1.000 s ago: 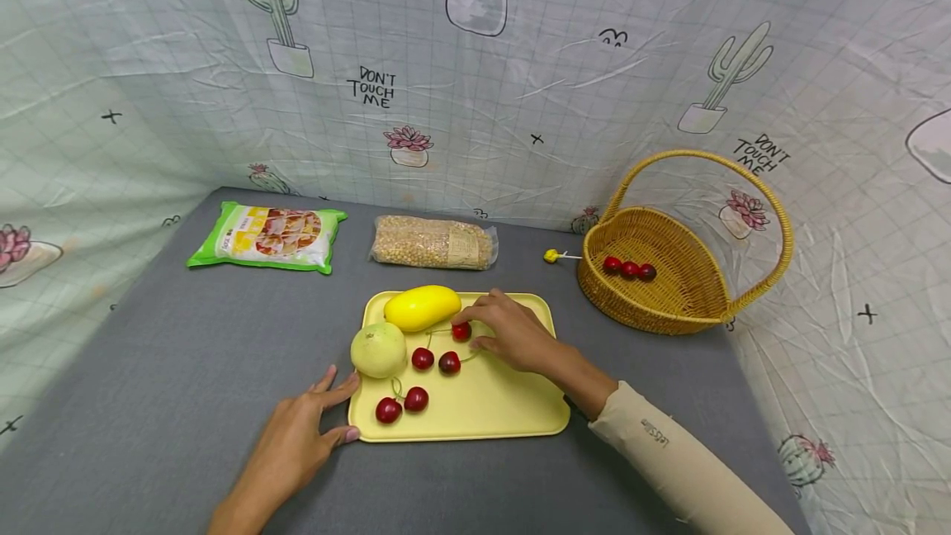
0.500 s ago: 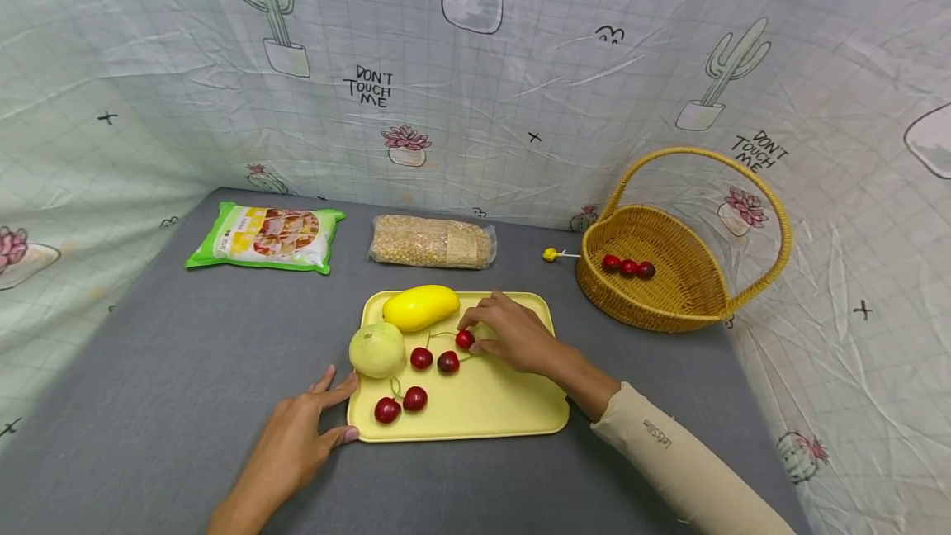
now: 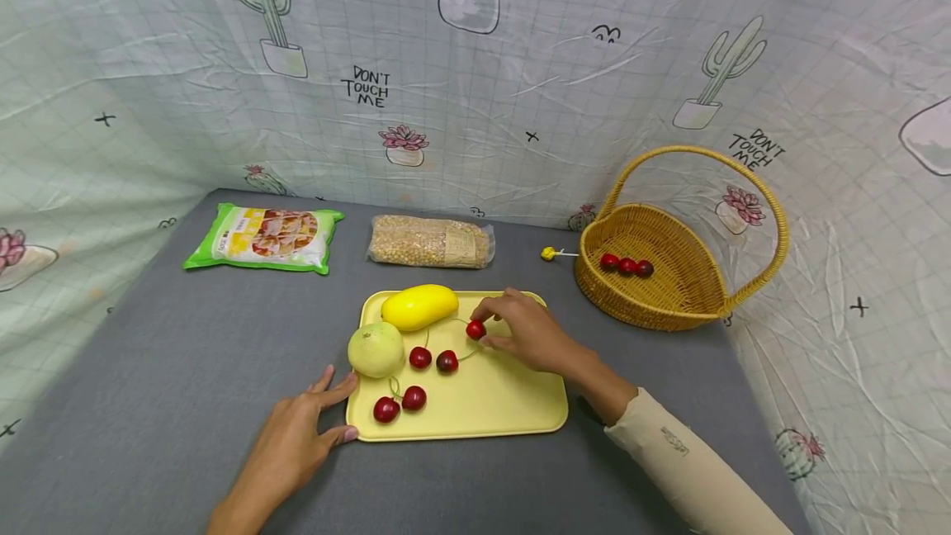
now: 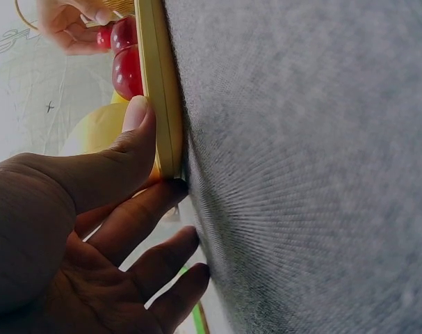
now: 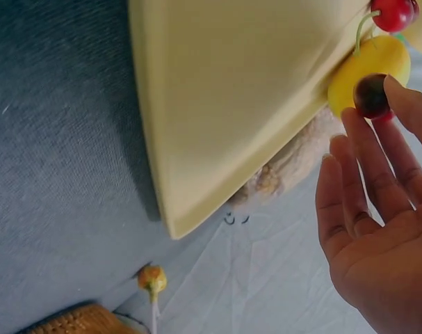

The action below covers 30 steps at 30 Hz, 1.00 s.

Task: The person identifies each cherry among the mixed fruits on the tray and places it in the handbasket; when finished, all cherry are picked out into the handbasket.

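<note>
Between thumb and fingers, my right hand (image 3: 531, 333) pinches a dark red cherry (image 3: 475, 329) above the right half of the yellow tray (image 3: 505, 403); the right wrist view shows this cherry (image 5: 372, 96) at the fingertips. My left hand (image 3: 293, 436) rests at the tray's left edge, and in the left wrist view its thumb (image 4: 135, 125) lies on the rim with fingers spread. Two cherries (image 3: 420, 357) (image 3: 447, 362) lie mid-tray, and a joined pair (image 3: 413, 398) sits nearer the front. A yellow mango-like fruit (image 3: 419, 307) and a pale green round fruit (image 3: 376, 350) lie at the tray's left.
A wicker basket (image 3: 646, 310) at the right holds three red cherries (image 3: 627, 266), its handle arching above. Beside it lies a yellow lollipop (image 3: 548, 253). Behind the tray are a bag of kernels (image 3: 431, 242) and a green-edged packet (image 3: 271, 238), with a patterned cloth behind.
The right hand has moved slightly to the right, and the cherry at its fingertips has shifted right and away from the others. The left hand stays at the tray's edge.
</note>
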Each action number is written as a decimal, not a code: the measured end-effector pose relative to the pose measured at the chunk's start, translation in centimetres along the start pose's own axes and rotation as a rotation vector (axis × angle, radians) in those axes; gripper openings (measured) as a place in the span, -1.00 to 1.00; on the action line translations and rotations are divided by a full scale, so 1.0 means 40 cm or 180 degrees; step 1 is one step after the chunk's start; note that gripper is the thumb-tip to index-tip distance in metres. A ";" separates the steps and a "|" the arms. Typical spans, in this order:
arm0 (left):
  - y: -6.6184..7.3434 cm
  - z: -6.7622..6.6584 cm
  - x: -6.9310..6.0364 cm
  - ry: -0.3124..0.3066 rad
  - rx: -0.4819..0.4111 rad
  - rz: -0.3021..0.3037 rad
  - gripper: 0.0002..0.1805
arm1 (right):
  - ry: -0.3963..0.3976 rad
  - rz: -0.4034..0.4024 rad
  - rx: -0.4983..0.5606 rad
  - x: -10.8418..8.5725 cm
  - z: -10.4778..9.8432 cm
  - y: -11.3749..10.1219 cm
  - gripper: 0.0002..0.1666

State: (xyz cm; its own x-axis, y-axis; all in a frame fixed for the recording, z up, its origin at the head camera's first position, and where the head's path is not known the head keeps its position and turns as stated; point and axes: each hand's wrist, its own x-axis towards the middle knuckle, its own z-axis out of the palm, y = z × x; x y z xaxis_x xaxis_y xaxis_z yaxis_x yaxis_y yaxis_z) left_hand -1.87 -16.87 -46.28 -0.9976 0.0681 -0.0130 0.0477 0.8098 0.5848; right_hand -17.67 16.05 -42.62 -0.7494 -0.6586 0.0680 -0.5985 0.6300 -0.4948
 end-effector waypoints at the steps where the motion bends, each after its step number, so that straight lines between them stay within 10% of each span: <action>1: 0.000 0.000 0.000 0.0005 0.0001 0.0002 -0.20 | 0.0026 0.0016 0.0025 -0.002 -0.003 0.002 -0.65; 30: -0.002 0.000 0.005 -0.0042 0.0029 -0.0002 -0.18 | 0.0947 0.0380 0.0119 -0.064 -0.087 0.069 -0.68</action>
State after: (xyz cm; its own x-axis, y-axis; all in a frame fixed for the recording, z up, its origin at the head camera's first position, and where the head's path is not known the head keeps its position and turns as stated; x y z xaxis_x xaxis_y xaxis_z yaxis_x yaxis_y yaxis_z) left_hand -2.09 -16.92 -46.31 -0.9969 0.0753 -0.0243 0.0475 0.8151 0.5774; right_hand -18.38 20.92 -41.12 -0.8669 -0.4282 0.2553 -0.4948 0.6764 -0.5456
